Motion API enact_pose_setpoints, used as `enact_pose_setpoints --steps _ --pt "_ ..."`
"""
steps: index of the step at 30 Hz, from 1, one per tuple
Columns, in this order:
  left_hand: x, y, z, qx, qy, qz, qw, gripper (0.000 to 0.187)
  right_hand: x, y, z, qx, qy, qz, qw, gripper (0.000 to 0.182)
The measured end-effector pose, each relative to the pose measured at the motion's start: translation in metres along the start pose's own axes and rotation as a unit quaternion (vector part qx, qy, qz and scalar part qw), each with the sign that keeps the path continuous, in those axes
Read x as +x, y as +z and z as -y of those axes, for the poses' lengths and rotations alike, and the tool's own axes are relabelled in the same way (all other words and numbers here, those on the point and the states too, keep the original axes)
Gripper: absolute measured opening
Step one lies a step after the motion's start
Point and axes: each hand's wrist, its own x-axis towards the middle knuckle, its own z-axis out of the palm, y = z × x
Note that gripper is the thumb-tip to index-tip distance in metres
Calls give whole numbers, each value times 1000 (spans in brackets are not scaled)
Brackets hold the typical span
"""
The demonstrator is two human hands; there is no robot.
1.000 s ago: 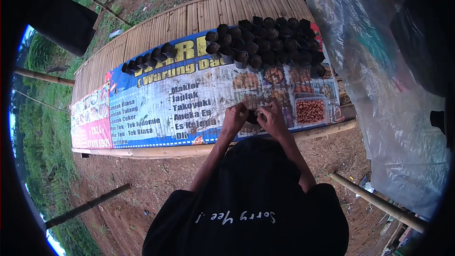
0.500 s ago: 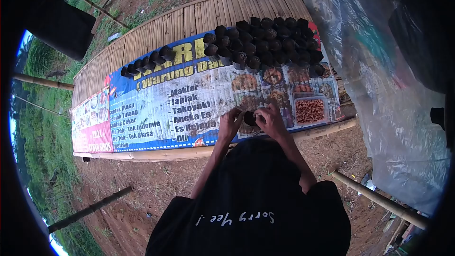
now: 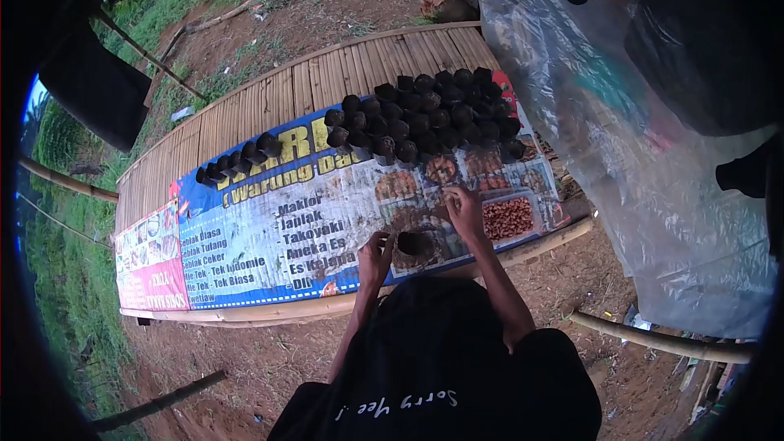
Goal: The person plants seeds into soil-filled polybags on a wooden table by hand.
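The round-mouthed, dark plastic pot (image 3: 414,248) stands open-topped on the printed blue-and-white plastic banner (image 3: 269,233), just beside the bent fingers of the left hand (image 3: 375,256) and below the raised, curled right hand (image 3: 466,211), though whether either grasps anything I cannot tell.

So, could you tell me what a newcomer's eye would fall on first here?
Probably the crowd of dark pots on the far right of the printed banner, with a short row farther left. Next, perhaps, the heap of small reddish pieces at the near right, beside the right hand.
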Motion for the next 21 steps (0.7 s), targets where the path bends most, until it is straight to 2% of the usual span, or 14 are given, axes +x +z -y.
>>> enact_pose_setpoints --steps 2,3,4,6,7,8,10,12,13,14,20,21 --pt "-4 5 -2 23 19 -16 999 24 1 -1 -1 -146 31 68 986 36" --pt "-4 5 -6 32 24 -14 999 30 2 -3 -1 -124 51 124 983 43" --pt "-3 7 -7 30 29 -9 999 30 1 -9 -3 -127 54 118 983 43" --pt "-4 8 -9 36 25 -7 999 35 -8 -19 -2 -134 -45 -2 990 39" --pt "-4 8 -10 43 18 12 999 39 -11 -34 2 -115 7 -21 993 33" --pt "-4 9 -10 42 17 15 999 39 -16 -46 -6 -117 9 -21 993 33" --pt "-2 12 -11 39 67 -7 997 39 -25 -70 -33 -131 138 -87 978 27" --pt "-1 11 -20 59 51 3 997 37 -39 -86 -64 -163 139 -109 971 25" --pt "3 13 -18 71 99 -11 993 34 -44 -91 -73 -195 139 -130 962 23" --pt "6 14 -16 83 147 -26 985 31 -47 -92 -80 -195 138 -131 962 23" --pt "28 14 -10 117 194 40 973 16 -47 -90 -89 -182 114 -125 969 23" --pt "30 13 -11 116 197 39 973 16 -47 -92 -87 -163 119 -100 974 23"
